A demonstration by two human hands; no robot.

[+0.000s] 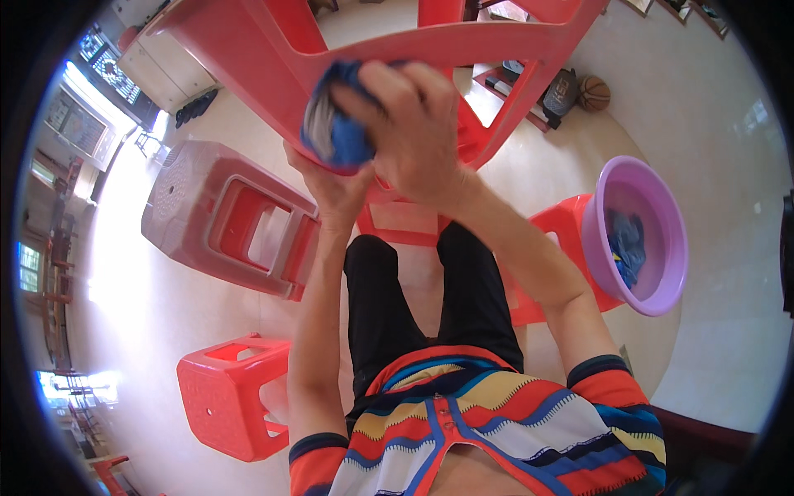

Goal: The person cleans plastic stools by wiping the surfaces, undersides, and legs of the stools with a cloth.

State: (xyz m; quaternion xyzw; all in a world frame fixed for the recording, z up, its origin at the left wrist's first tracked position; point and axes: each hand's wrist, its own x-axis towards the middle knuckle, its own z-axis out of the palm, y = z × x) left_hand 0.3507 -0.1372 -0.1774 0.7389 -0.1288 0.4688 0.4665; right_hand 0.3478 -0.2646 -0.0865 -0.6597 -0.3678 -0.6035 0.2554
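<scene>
A large red plastic stool is tilted in front of me, above my knees. Bunched in my right hand is a blue and grey cloth, pressed against the stool's frame and a little blurred. My left hand grips the stool's lower edge just below the cloth, some of its fingers hidden. To the right, a purple basin holds a dark blue wet-looking cloth and rests on another red stool.
At my left a dusty red stool lies on its side, and a smaller red stool is nearer me. Farther off are a basketball, a low rack, dark shoes and a pale cabinet.
</scene>
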